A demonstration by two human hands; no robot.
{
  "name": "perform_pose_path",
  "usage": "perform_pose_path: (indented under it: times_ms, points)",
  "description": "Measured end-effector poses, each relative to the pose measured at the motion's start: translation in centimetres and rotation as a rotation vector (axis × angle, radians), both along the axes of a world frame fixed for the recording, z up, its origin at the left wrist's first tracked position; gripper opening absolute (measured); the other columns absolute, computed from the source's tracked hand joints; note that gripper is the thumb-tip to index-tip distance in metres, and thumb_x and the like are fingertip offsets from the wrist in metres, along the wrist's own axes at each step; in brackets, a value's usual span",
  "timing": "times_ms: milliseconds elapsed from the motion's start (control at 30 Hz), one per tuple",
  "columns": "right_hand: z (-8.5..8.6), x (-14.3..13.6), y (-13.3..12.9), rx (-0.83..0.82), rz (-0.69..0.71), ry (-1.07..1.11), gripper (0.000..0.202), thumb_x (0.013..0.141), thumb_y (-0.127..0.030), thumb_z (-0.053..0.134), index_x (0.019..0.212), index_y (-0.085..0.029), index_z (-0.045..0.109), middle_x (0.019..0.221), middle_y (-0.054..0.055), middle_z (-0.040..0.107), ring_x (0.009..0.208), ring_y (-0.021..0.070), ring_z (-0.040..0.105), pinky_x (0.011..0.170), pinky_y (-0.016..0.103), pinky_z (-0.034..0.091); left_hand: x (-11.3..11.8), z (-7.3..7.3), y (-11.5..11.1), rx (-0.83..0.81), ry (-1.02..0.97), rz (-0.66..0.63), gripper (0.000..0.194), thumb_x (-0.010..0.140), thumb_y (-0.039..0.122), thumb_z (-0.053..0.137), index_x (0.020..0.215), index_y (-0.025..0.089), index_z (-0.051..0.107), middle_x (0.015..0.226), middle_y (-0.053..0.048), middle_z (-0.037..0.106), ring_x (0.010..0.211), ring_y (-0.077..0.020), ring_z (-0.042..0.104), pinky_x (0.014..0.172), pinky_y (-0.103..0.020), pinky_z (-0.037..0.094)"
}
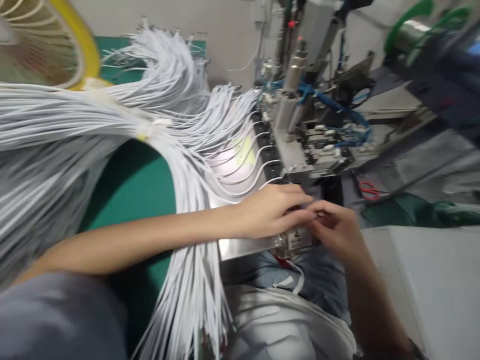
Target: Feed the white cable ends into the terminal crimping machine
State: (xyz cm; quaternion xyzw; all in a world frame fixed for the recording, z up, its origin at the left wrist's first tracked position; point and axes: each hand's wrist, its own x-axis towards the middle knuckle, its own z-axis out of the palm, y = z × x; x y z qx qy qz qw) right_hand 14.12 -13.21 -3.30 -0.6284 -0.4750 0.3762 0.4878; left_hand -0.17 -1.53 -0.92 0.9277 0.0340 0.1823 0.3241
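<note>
My left hand [272,210] reaches across the bench, fingers together and pointing right, over the front of a metal fixture [258,245]. My right hand [333,227] meets it from the right, fingertips pinched where the two hands touch; blur hides what they pinch. Several white cables [240,170] run from the row of black slots [268,150] on the machine [300,135] toward my hands. A large bundle of white cables [67,130] drapes over the green mat [138,185] and down past my left forearm.
A yellow-rimmed fan [45,45] stands at the top left. Red scissors [369,190] lie right of the machine. A white box surface [423,270] fills the lower right. Blue tubing [337,107] loops over the machine. Green-rimmed reels [408,22] sit top right.
</note>
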Motion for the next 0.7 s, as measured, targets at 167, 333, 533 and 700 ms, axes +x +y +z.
perform_pose_path:
  times_ms: [167,333,533,700]
  points:
    - [-0.6,0.6,2.3,0.201,-0.221,0.242,0.013,0.069,-0.026,0.068,0.078,-0.018,0.062,0.064,-0.002,0.06,0.053,0.009,0.054,0.05,0.021,0.044,0.6,-0.7,1.1,-0.024,-0.111,0.128,0.025,0.092,0.023,0.042,0.098,0.014,0.064,0.076,-0.005,0.058,0.069,-0.0113,0.055,0.062,-0.022,0.044]
    - [-1.1,-1.2,3.0,0.318,-0.262,0.272,0.01,0.076,-0.028,0.063,0.079,-0.018,0.063,0.07,0.0,0.06,0.053,0.0085,0.053,0.049,0.022,0.043,0.4,-0.3,1.1,-0.039,-0.258,0.2,0.018,0.088,0.018,0.049,0.085,0.014,0.066,0.068,-0.003,0.058,0.064,-0.0105,0.054,0.057,-0.021,0.044]
    - [-0.9,-2.3,3.2,0.503,-0.384,-0.069,0.012,0.081,-0.021,0.056,0.073,-0.018,0.064,0.068,0.0,0.057,0.061,0.0114,0.054,0.053,0.024,0.043,0.4,-0.3,1.0,-0.079,-0.306,0.273,0.012,0.082,0.016,0.057,0.076,0.013,0.067,0.063,-0.002,0.059,0.058,-0.0093,0.054,0.054,-0.021,0.043]
    - [-0.4,-2.0,3.1,0.508,-0.422,-0.356,0.014,0.081,-0.018,0.056,0.08,-0.017,0.07,0.059,-0.001,0.053,0.051,0.0094,0.046,0.048,0.023,0.038,0.4,-0.4,1.2,-0.035,-0.279,0.302,0.012,0.081,0.017,0.057,0.073,0.014,0.065,0.061,0.0,0.057,0.058,-0.0092,0.052,0.054,-0.021,0.04]
